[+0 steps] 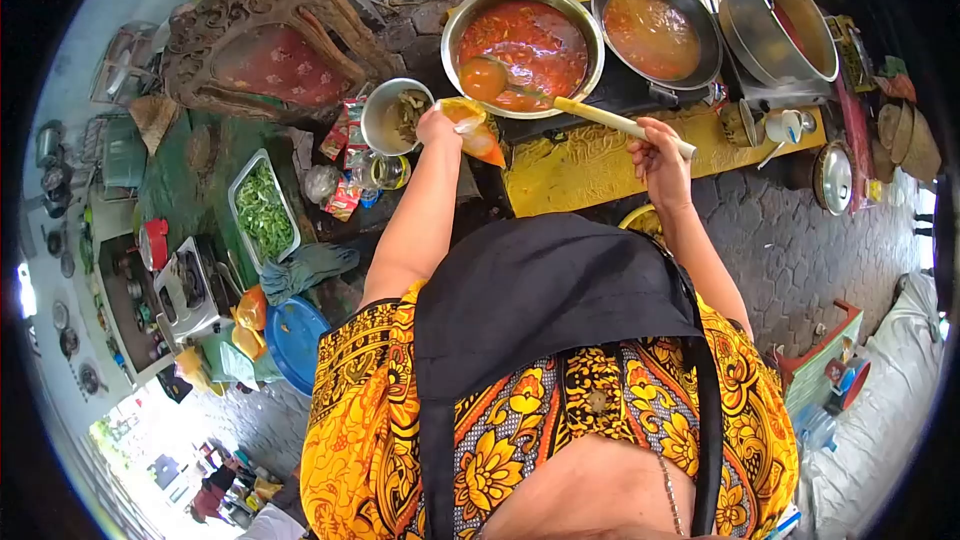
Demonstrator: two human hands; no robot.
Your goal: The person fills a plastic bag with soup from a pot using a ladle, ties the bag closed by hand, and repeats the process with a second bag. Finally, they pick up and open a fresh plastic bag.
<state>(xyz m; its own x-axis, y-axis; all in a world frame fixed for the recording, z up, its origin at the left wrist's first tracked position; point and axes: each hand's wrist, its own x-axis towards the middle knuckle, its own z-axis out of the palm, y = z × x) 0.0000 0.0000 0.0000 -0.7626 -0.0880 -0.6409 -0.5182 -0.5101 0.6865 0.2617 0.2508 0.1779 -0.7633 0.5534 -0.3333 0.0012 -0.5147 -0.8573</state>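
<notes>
The filled plastic bag (484, 145), just beside the stew pot (449, 38), is likely soft, slippery and prone to sag; hold at its upper edge, where the left hand (438, 127) grips. The ladle (600, 118), bowl inside the pot's rim, appears stiff and bowl-heavy; the right hand (662, 155) grasps its handle.

- stew (545, 35): red-orange
- pot (597, 30): silver
- apron (550, 290): solid black
- shirt (350, 430): yellow/orange/black floral
- chair pad (280, 70): dull red, pale flowers
- disc (297, 345): blue
- chopped leaves (262, 210): green
</notes>
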